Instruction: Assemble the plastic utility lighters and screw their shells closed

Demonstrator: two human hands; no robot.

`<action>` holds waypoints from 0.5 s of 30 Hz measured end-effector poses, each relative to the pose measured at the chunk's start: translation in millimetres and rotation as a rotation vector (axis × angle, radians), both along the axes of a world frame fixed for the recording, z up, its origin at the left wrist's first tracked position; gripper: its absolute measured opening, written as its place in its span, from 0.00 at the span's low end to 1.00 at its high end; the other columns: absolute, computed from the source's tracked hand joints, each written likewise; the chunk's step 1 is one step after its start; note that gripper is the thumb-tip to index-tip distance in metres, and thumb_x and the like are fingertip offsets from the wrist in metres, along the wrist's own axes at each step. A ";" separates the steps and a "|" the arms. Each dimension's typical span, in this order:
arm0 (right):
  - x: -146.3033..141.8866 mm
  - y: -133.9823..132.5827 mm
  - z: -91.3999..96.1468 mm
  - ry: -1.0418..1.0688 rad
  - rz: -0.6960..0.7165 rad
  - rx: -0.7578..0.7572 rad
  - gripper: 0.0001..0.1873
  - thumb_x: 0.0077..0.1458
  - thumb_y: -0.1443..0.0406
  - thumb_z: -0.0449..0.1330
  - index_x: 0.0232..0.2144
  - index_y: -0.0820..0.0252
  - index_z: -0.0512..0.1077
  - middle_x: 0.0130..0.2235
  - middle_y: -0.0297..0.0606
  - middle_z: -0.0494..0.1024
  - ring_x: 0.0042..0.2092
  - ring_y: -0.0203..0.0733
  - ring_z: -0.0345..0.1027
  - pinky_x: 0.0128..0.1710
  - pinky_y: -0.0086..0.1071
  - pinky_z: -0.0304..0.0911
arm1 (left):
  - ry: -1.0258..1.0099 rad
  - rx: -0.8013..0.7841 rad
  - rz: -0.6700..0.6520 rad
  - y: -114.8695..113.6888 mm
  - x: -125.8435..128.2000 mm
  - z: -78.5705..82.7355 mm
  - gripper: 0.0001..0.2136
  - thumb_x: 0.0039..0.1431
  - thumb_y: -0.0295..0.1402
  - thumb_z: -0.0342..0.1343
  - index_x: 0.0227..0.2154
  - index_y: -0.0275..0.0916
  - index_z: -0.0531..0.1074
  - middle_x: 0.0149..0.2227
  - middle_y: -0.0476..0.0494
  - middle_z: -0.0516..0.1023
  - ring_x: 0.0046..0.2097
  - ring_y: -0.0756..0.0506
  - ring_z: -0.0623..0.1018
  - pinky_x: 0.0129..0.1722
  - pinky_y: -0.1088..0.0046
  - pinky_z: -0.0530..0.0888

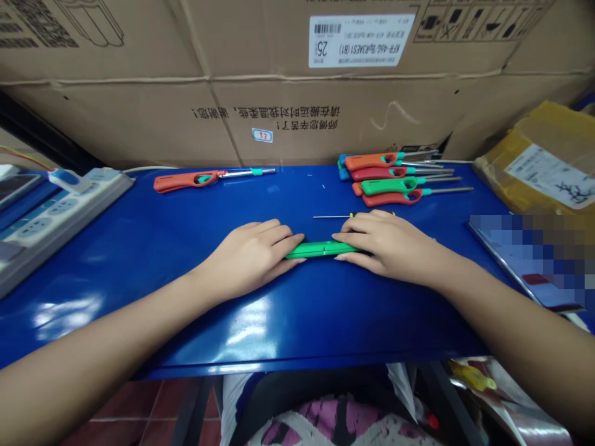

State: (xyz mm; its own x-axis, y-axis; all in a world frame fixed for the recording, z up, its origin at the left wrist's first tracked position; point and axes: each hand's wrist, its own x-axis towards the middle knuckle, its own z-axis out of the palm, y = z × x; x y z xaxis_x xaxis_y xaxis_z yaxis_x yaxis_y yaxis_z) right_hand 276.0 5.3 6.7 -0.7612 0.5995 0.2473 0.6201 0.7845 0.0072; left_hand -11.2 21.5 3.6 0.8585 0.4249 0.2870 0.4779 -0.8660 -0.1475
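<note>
My left hand (260,254) and my right hand (388,244) grip the two ends of a green lighter handle (320,249), low over the blue table. Its narrow edge with a seam faces up, and both ends are hidden under my fingers. Just behind my right hand lies a thin screwdriver (332,217), its handle partly covered by that hand. An orange-red long-nosed lighter (186,181) with a metal tube lies at the back left. Several more lighters, among them a green one (388,186), are heaped at the back right.
A cardboard box (274,93) stands along the table's back edge. A white power strip (60,214) with a plug is at the left. On the right are a yellow-taped parcel (548,158) and a flat screen-like device (520,266), partly blurred out. The table's front edge (297,367) runs before my lap.
</note>
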 end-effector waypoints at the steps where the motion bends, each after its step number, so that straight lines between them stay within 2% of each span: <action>1: -0.1 -0.1 0.1 0.012 0.002 -0.010 0.17 0.69 0.57 0.57 0.47 0.63 0.79 0.44 0.44 0.81 0.44 0.50 0.74 0.44 0.41 0.65 | -0.016 -0.028 -0.006 0.4 0.0 0.4 0.17 0.73 0.40 0.50 0.52 0.33 0.75 0.43 0.40 0.81 0.43 0.41 0.79 0.42 0.63 0.77; 5: 0.0 -1.9 1.1 0.043 0.015 -0.031 0.17 0.70 0.58 0.55 0.43 0.62 0.80 0.40 0.42 0.82 0.41 0.47 0.75 0.43 0.40 0.65 | -0.049 -0.101 -0.037 -0.4 1.8 0.9 0.16 0.75 0.38 0.46 0.47 0.33 0.76 0.40 0.40 0.80 0.41 0.42 0.78 0.40 0.64 0.76; 11: -0.9 -4.3 1.8 0.051 -0.018 -0.017 0.15 0.68 0.59 0.57 0.43 0.60 0.81 0.42 0.40 0.83 0.40 0.47 0.77 0.43 0.42 0.68 | -0.055 -0.080 -0.045 -1.5 2.8 0.2 0.16 0.75 0.35 0.45 0.45 0.32 0.75 0.38 0.40 0.79 0.39 0.41 0.77 0.38 0.64 0.75; 15: -6.9 -5.6 0.3 0.120 0.000 0.034 0.19 0.67 0.58 0.60 0.52 0.64 0.78 0.48 0.43 0.83 0.47 0.51 0.77 0.48 0.43 0.71 | -0.060 -0.055 -0.047 -3.1 3.5 1.7 0.15 0.74 0.35 0.45 0.45 0.32 0.75 0.38 0.39 0.79 0.39 0.40 0.77 0.38 0.63 0.75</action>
State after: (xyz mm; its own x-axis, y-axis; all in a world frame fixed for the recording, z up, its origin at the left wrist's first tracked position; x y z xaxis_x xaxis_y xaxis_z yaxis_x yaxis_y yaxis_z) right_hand 269.1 -0.3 7.0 -0.7250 0.5890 0.3570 0.6179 0.7852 -0.0406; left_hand -7.7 18.4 5.4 0.8599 0.4009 0.3160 0.4429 -0.8937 -0.0712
